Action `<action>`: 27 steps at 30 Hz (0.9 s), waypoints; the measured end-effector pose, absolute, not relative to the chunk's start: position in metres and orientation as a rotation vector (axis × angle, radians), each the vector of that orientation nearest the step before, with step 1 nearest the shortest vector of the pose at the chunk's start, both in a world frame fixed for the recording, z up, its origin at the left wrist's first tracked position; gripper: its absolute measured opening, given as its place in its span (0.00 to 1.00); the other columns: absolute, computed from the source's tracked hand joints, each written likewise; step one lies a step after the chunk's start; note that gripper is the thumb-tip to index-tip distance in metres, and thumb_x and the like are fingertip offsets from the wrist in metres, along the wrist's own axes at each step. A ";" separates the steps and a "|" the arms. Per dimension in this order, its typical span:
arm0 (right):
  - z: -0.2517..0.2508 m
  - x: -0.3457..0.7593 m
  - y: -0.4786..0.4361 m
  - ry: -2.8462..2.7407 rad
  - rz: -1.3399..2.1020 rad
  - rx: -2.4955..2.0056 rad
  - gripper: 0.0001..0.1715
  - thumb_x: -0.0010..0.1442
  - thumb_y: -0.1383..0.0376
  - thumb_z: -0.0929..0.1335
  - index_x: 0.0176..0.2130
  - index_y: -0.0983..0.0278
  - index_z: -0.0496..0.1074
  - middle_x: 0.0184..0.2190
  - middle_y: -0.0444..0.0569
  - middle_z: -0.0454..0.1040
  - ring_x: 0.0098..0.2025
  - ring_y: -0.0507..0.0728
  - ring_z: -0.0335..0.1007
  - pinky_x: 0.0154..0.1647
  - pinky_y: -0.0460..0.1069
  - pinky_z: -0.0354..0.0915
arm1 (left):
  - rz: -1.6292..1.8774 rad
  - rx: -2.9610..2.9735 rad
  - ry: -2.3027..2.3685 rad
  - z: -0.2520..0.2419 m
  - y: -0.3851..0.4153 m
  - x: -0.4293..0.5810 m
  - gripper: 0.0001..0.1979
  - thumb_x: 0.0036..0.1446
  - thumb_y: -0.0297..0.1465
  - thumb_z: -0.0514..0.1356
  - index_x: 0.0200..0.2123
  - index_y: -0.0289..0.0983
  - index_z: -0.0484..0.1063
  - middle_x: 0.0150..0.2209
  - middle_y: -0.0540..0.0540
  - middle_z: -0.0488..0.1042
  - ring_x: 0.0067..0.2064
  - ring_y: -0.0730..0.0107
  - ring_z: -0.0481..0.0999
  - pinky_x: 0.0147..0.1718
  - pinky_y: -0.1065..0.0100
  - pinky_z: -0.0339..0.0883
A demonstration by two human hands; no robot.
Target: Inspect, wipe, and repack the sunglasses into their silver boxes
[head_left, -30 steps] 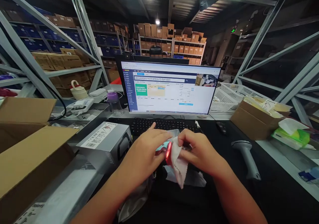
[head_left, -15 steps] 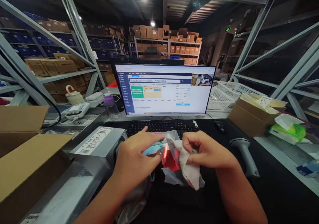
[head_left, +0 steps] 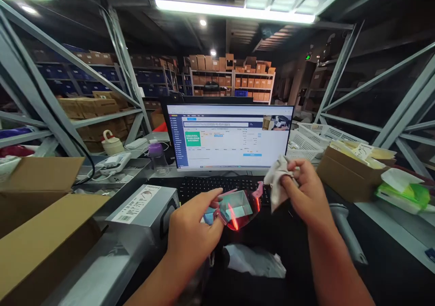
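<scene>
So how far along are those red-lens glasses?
Looks midway. Done: the glasses are bare, the plastic bag lying on the desk. In hand: the left hand holds them, the right hand holds a cloth, lifted clear of them. Remaining: the grey labelled box beside them, status unclear.

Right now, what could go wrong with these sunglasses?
The sunglasses hang from the left hand alone, just above the keyboard, so they might slip and scratch on the keys. The right hand, gripping the cloth, is close to the barcode scanner; a careless move could knock it.
</scene>
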State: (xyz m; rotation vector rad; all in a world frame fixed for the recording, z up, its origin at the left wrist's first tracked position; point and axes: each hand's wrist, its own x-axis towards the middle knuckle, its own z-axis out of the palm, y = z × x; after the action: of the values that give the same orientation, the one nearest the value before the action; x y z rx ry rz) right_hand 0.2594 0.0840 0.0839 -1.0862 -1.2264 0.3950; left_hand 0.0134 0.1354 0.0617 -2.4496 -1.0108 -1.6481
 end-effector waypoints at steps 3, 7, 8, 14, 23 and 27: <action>0.086 0.264 0.082 -1.246 0.604 -0.950 0.15 0.63 0.55 0.71 0.40 0.56 0.61 0.24 0.38 0.66 0.20 0.50 0.57 0.19 0.42 0.52 | -1.702 -2.244 -1.126 0.064 0.138 0.007 0.19 0.50 0.25 0.55 0.45 0.35 0.78 0.31 0.48 0.80 0.28 0.68 0.80 0.31 0.68 0.77; 0.078 0.230 0.090 -1.330 0.769 -0.835 0.17 0.61 0.52 0.72 0.37 0.58 0.63 0.28 0.41 0.69 0.26 0.51 0.61 0.24 0.43 0.57 | -1.717 -2.077 -1.200 0.064 0.141 0.005 0.18 0.51 0.27 0.54 0.44 0.35 0.77 0.28 0.48 0.79 0.27 0.67 0.80 0.29 0.68 0.76; 0.073 0.216 0.093 -1.372 0.803 -0.814 0.18 0.61 0.52 0.72 0.36 0.58 0.64 0.29 0.42 0.69 0.27 0.52 0.62 0.26 0.44 0.58 | -1.714 -2.062 -1.206 0.063 0.142 0.006 0.18 0.51 0.27 0.54 0.43 0.35 0.77 0.28 0.48 0.79 0.27 0.67 0.80 0.29 0.68 0.76; 0.036 0.144 0.101 -1.247 0.643 -0.756 0.18 0.52 0.59 0.76 0.28 0.61 0.63 0.27 0.42 0.67 0.30 0.53 0.63 0.32 0.46 0.62 | -1.696 -2.071 -1.131 0.057 0.143 0.016 0.11 0.56 0.31 0.55 0.39 0.37 0.75 0.26 0.50 0.80 0.24 0.67 0.80 0.22 0.71 0.72; 0.046 0.148 0.094 -0.775 0.893 -0.566 0.31 0.41 0.67 0.80 0.22 0.61 0.54 0.20 0.37 0.63 0.23 0.49 0.57 0.26 0.43 0.59 | -1.659 -2.077 -0.723 0.039 0.139 0.024 0.14 0.66 0.35 0.56 0.50 0.34 0.71 0.44 0.39 0.82 0.44 0.58 0.83 0.45 0.61 0.77; 0.068 0.166 0.092 -0.634 1.064 -0.476 0.33 0.41 0.64 0.81 0.24 0.61 0.54 0.21 0.38 0.67 0.24 0.49 0.60 0.28 0.44 0.61 | -1.708 -2.161 -0.607 0.038 0.140 0.029 0.13 0.60 0.22 0.57 0.49 0.33 0.72 0.49 0.37 0.80 0.51 0.60 0.80 0.57 0.61 0.70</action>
State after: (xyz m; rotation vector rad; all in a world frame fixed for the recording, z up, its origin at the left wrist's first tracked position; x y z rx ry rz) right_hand 0.1662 0.0921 0.0683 -0.4763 -0.6341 1.0643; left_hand 0.0294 0.1398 0.0379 -2.1608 -0.6069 -1.7081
